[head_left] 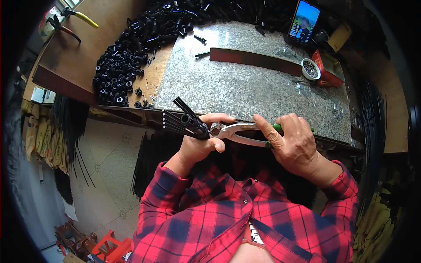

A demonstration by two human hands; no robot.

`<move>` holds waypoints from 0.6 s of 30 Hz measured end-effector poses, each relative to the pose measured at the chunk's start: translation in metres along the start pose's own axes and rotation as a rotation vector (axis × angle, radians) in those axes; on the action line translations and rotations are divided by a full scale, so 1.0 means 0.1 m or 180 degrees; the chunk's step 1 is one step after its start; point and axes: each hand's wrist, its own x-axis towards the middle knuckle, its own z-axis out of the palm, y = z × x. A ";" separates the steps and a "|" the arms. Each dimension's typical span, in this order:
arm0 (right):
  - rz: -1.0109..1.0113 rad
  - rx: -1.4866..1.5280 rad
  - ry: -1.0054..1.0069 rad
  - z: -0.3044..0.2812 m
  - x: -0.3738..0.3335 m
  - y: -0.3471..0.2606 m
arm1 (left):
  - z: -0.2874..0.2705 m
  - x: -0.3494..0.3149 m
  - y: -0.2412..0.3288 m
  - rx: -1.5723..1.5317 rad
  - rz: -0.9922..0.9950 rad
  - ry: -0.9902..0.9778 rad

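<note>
Black ribbed part with fanned black rods (186,120) (held level), silver pliers (239,131) with green grips nipping its end

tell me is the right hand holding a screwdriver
No, the right hand grips green-handled pliers, whose nose meets the black part.

The left hand (202,142) grips a black plastic hub with thin black ribs (186,120) fanning out to the left, held just off the near edge of the metal-topped workbench (245,87). The right hand (294,142) closes on green-handled pliers (239,131) — their nose touching the hub. A heap of black plastic parts (127,65) covers the bench's left edge; a phone (303,22) leans at the far edge.
</note>
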 end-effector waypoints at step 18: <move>0.0029 0.0536 -0.0220 -0.17 -0.01 0.05 | -0.05 0.02 -0.03 -0.0405 0.0242 -0.0368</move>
